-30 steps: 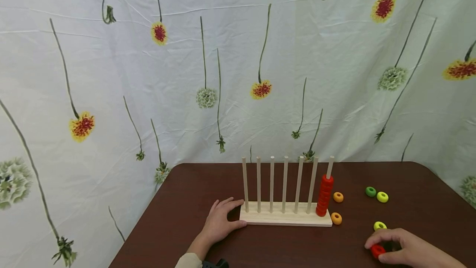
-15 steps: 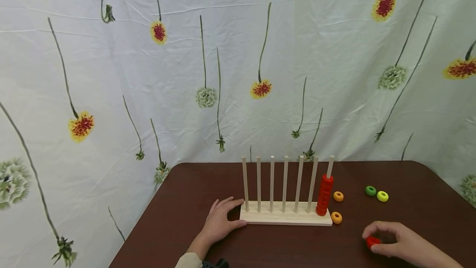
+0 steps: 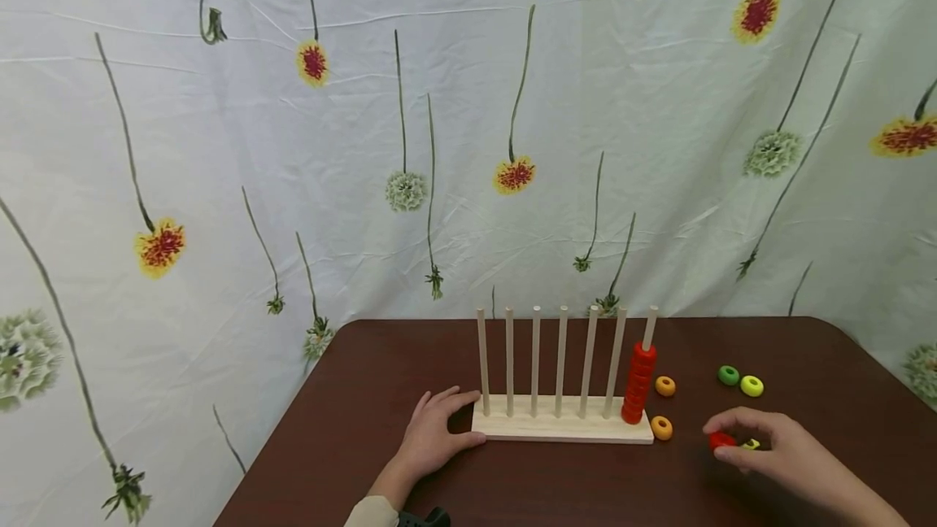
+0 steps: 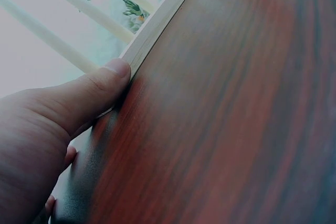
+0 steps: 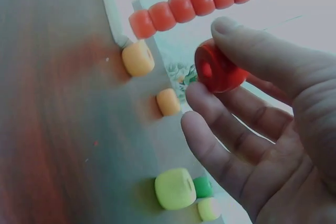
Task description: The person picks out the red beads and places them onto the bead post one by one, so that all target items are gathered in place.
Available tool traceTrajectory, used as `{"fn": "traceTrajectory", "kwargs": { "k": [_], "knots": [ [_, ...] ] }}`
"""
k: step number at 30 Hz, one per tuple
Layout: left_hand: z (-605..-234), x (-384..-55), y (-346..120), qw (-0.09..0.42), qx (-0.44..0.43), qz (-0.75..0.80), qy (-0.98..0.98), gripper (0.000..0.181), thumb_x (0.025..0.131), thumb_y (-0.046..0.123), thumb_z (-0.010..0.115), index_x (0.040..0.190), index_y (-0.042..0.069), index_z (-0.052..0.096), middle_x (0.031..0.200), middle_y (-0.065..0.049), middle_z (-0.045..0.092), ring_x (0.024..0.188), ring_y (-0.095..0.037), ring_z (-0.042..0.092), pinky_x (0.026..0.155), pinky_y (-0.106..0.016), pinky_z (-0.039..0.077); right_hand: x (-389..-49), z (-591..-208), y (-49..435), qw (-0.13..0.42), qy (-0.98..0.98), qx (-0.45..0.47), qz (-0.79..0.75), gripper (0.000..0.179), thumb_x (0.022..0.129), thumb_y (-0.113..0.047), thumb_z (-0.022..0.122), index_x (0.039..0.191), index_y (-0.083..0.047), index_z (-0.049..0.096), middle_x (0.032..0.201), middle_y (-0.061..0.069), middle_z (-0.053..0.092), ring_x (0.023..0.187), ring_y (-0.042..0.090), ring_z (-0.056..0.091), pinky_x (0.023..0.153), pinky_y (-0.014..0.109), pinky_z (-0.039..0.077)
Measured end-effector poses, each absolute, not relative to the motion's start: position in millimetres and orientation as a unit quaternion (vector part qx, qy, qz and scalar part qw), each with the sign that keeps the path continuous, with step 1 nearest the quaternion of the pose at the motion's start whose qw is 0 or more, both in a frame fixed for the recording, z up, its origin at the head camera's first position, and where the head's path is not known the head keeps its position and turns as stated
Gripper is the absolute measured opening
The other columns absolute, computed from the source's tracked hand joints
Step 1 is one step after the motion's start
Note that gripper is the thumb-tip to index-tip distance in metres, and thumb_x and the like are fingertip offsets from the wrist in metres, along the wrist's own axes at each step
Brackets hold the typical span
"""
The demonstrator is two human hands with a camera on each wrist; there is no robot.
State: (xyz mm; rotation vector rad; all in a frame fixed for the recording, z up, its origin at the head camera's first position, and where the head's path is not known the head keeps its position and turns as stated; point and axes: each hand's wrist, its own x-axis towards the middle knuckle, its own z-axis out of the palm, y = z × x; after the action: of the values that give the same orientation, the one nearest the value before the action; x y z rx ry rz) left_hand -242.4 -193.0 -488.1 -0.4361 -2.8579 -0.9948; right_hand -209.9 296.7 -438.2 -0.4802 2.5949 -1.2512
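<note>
My right hand (image 3: 779, 450) pinches a red bead (image 5: 231, 74) between thumb and fingers, over the table to the right of a wooden peg rack (image 3: 556, 428). Seven upright pegs rise from the rack's pale base. On its rightmost peg stands a stack of several red beads (image 3: 639, 385); the other pegs are bare. My left hand (image 3: 432, 437) holds the rack's left end, thumb (image 4: 113, 74) against the front edge and index finger at the back corner. A yellow bead (image 5: 175, 188) lies just below my right hand, partly hidden by it in the head view.
Two orange beads (image 3: 662, 428) lie close to the rack's right end. Farther back on the right, a green bead (image 3: 728, 376) and another yellow bead (image 3: 751, 385) sit side by side. A flower-print cloth (image 3: 468, 145) hangs behind the dark table (image 3: 571, 486).
My right hand has lifted the red bead and carried it up and left, past the near yellow bead. My left hand and the rack have stayed put.
</note>
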Motion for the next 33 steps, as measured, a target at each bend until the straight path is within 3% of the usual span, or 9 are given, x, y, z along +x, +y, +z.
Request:
{"fn": "traceTrajectory", "kwargs": {
  "k": [5, 7, 12, 16, 25, 33],
  "knots": [
    [-489, -243, -193, 0.043, -0.146, -0.323, -0.934, 0.066, 0.081, 0.045, 0.081, 0.138, 0.017, 0.062, 0.139, -0.008, 0.062, 0.141, -0.037, 0.046, 0.121, -0.068, 0.016, -211, -430, 289, 0.071, 0.902, -0.135, -0.405, 0.038, 0.091, -0.032, 0.073, 0.12, -0.006, 0.068, 0.112, 0.005, 0.07, 0.076, 0.002, 0.059, 0.06, 0.026, 0.054],
    [-489, -243, -193, 0.043, -0.146, -0.323, -0.934, 0.066, 0.081, 0.045, 0.081, 0.138, 0.017, 0.062, 0.139, -0.008, 0.062, 0.141, -0.037, 0.046, 0.121, -0.068, 0.016, -211, -427, 285, 0.036, 0.914, -0.131, -0.383, 0.036, 0.09, -0.033, 0.074, 0.117, -0.011, 0.07, 0.111, 0.002, 0.07, 0.083, -0.004, 0.057, 0.064, 0.024, 0.054],
    [-491, -243, -192, 0.043, -0.148, -0.323, -0.934, 0.066, 0.081, 0.044, 0.081, 0.138, 0.017, 0.062, 0.139, -0.008, 0.062, 0.141, -0.037, 0.046, 0.121, -0.068, 0.016, -210, -418, 271, -0.059, 0.919, -0.148, -0.36, 0.024, 0.089, -0.031, 0.076, 0.11, -0.021, 0.072, 0.102, -0.008, 0.07, 0.085, -0.004, 0.059, 0.069, 0.02, 0.052],
    [-492, -244, -192, 0.044, -0.148, -0.324, -0.933, 0.066, 0.081, 0.045, 0.081, 0.138, 0.017, 0.062, 0.139, -0.008, 0.062, 0.141, -0.037, 0.046, 0.121, -0.068, 0.015, -210, -407, 259, -0.119, 0.914, -0.164, -0.352, 0.021, 0.088, -0.029, 0.078, 0.107, -0.025, 0.071, 0.101, -0.01, 0.07, 0.085, -0.004, 0.06, 0.07, 0.019, 0.053],
    [-492, -244, -191, 0.039, -0.148, -0.328, -0.932, 0.066, 0.081, 0.045, 0.081, 0.138, 0.017, 0.062, 0.139, -0.008, 0.062, 0.141, -0.037, 0.045, 0.121, -0.069, 0.015, -216, -384, 237, -0.185, 0.906, -0.133, -0.357, 0.03, 0.089, -0.032, 0.076, 0.116, -0.02, 0.069, 0.107, -0.002, 0.071, 0.087, -0.01, 0.054, 0.072, 0.018, 0.053],
    [-492, -246, -194, 0.045, -0.142, -0.327, -0.933, 0.067, 0.081, 0.047, 0.08, 0.138, 0.018, 0.062, 0.14, -0.007, 0.062, 0.142, -0.036, 0.045, 0.121, -0.068, 0.014, -223, -360, 219, -0.246, 0.872, -0.151, -0.394, 0.029, 0.092, -0.025, 0.074, 0.12, -0.018, 0.07, 0.095, -0.016, 0.063, 0.078, 0.0, 0.054, 0.059, 0.02, 0.046]
  ]
}}
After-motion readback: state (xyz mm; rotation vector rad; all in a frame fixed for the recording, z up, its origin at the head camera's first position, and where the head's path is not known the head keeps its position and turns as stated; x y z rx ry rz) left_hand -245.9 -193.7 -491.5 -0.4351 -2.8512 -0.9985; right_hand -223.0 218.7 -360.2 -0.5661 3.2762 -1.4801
